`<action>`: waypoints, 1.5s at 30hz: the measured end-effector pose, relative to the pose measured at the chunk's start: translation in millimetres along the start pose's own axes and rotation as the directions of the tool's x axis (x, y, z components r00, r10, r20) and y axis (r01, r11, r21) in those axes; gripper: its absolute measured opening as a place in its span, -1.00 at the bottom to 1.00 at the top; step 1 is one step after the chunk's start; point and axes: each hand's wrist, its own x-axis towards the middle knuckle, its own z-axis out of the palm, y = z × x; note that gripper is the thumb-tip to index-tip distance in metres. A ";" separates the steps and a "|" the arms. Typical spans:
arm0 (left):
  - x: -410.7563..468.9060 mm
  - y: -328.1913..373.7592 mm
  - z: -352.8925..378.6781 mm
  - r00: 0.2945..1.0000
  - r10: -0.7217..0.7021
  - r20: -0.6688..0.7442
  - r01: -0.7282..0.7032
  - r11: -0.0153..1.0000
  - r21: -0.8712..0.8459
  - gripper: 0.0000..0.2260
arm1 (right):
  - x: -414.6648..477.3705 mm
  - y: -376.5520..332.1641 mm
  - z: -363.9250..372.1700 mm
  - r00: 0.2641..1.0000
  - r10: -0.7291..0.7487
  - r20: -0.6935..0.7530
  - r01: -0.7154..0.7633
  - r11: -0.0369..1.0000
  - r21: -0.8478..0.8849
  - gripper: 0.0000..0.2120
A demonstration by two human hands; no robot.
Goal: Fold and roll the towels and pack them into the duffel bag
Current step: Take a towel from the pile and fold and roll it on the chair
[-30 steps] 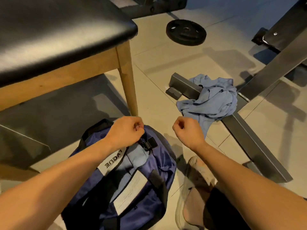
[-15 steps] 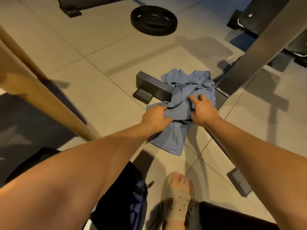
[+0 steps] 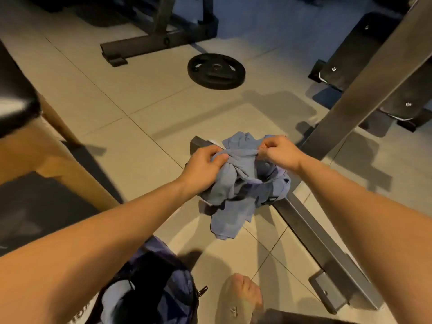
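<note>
Left hand (image 3: 203, 169) has its fingers curled into a bunch of blue towel (image 3: 230, 206). Right hand (image 3: 279, 153) pinches a fold at the top of the same cloth, and a short stretch of it is pulled taut between the two. Both hands hold fabric, neither is free.

Counts:
- 2 hands
- 1 crumpled blue heap; can't tell if it is one towel or several
- 1 duffel bag (image 3: 163, 277)
- 1 black weight plate (image 3: 216, 71)
- 1 foot (image 3: 242, 291), bare toes showing, in a sandal

The towel heap hangs from the hands and just below them. Its lower part drapes onto the tiled floor (image 3: 140, 94) and over a grey steel bar (image 3: 311, 232) that runs along the floor. The duffel bag is blue and black. It sits on the floor near the bottom edge under the left forearm, closer to the person than the towel and apart from it. The table (image 3: 14, 99), with a black padded top and wooden legs, is at far left. The weight plate lies flat well beyond the towel.

Writing: there is a white strip with dark letters on the bag at the bottom edge. It is cut off and blurred, so not readable.
</note>
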 end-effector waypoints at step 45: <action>-336.3 88.0 -419.6 0.779 0.000 -0.626 0.569 0.417 0.708 -0.86 | -132.9 -433.6 108.6 0.827 -0.544 0.138 0.557 0.764 -0.327 -0.76</action>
